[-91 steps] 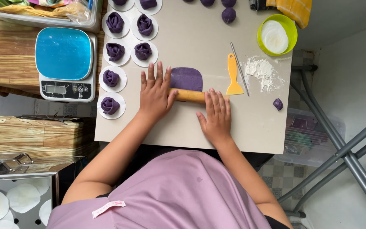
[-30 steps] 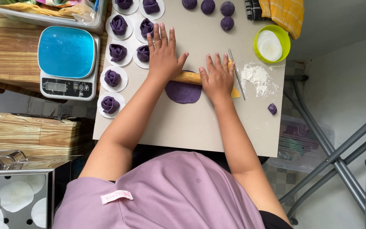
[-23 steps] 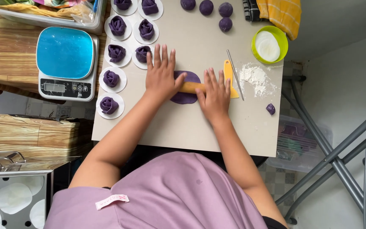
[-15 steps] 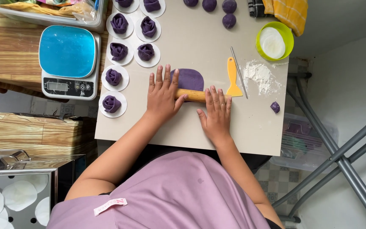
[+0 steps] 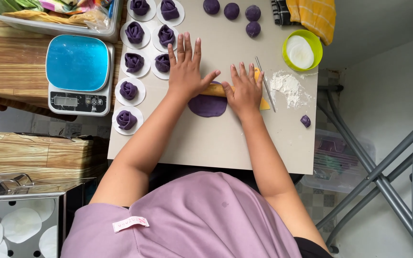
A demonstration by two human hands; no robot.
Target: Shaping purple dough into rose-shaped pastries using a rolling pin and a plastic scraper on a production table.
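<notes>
Your two flat hands press a wooden rolling pin (image 5: 216, 90) over purple dough (image 5: 207, 105) near the middle of the grey table (image 5: 216, 143).

Your left hand (image 5: 186, 71) lies palm down on the pin's left end, fingers spread and straight. Your right hand (image 5: 244, 88) covers its right end, fingers also splayed, touching a thin metal stick (image 5: 266, 85). Neither hand grips. Purple dough roses on white rounds (image 5: 129, 90) sit to the left.

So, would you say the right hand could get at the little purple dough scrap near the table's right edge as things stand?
Probably yes. The right hand lies flat on the rolling pin, holding nothing else, and only bare table lies between it and the dough scrap; the flour pile sits off to the side.
</notes>
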